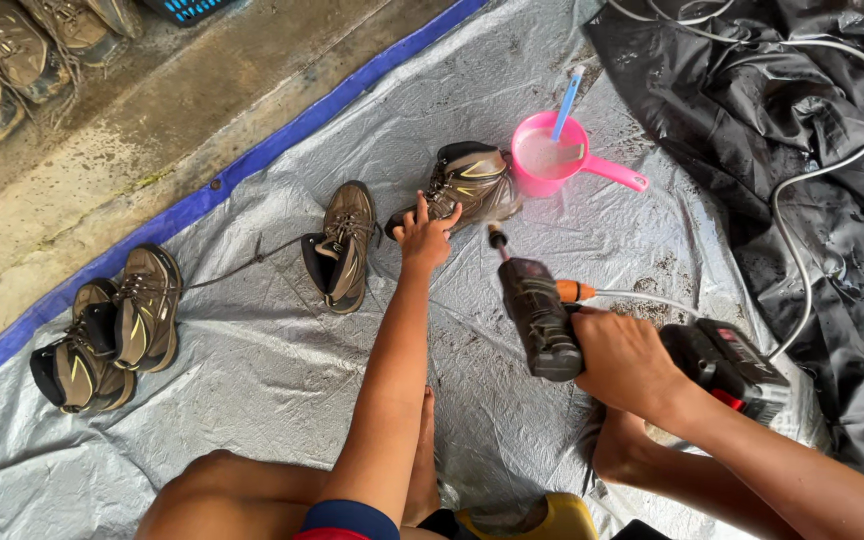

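Tarp (pixel 252 370) fills most of the frame so the wet lands on it. My right hand (pixel 624 358), lower right, is wrapped tight on the black sprayer (pixel 537 315), aimed at the boot (pixel 472 185). My left hand (pixel 424 235), fingers spread, steadies that boot near the top middle, beside the pink scoop (pixel 552 155).
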